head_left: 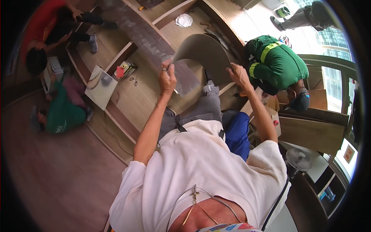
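Bowed grey sheet (204,51) left of green-clad co-worker (286,69). I have left hand (167,79) clamped on one end, right hand (239,75), nearer that co-worker, on the other; long axis, I judge, runs hand to hand.

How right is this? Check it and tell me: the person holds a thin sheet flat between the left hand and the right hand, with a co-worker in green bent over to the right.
Not flat: the head view shows the thin sheet curved into an arch between the left hand and the right hand. The co-worker in green is indeed bent over to the right.
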`<state>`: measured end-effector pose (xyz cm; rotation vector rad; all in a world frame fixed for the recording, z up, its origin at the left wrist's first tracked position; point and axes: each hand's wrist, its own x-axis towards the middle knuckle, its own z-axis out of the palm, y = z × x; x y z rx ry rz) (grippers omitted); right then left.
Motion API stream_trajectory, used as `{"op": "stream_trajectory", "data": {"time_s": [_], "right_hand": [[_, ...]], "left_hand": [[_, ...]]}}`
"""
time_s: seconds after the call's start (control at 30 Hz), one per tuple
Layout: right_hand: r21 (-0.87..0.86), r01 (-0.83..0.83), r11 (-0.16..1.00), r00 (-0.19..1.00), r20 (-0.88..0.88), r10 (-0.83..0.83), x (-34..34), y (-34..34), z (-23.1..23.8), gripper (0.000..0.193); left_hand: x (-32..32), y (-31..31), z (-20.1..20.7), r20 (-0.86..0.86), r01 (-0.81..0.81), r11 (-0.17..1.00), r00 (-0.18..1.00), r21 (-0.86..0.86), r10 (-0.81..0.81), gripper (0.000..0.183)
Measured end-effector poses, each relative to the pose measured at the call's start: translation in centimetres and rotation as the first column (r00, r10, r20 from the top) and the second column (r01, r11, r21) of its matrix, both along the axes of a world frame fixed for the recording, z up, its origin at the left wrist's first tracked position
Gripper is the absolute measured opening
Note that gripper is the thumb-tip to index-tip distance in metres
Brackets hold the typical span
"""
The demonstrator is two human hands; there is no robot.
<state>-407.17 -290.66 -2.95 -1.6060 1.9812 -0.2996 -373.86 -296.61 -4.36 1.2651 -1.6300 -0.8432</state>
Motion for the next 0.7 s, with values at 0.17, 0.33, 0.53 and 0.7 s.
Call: {"op": "stream_trajectory", "data": {"time_s": [0.17, 0.33, 0.53, 0.7], "right_hand": [[0.120, 0.286, 0.951, 0.957, 0.006, -0.289, -3.2, 2.7, -4.7, 0.031], [0.055, 0.419, 0.907, 0.906, -0.102, -0.412, -9.1, 2.5, -11.3, 0.032], [0.093, 0.464, 0.881, 0.886, -0.050, -0.461, -11.2, -2.7, -15.6, 0.032], [0.152, 0.508, 0.848, 0.858, -0.006, -0.513, -9.4, -7.8, -19.9, 0.032]], "left_hand": [[-7.7, -1.9, -4.4, 0.142, 0.156, 0.981, 0.980, -0.113, -0.140, 0.025], [-11.6, -5.8, -8.9, 0.145, 0.215, 0.916, 0.950, 0.339, -0.276, 0.026], [-19.6, -7.8, -15.5, 0.076, 0.240, 0.852, 0.948, 0.466, -0.308, 0.038], [-23.6, -9.7, -20.4, 0.069, 0.129, 0.885, 0.982, 0.447, -0.178, 0.045]]}}
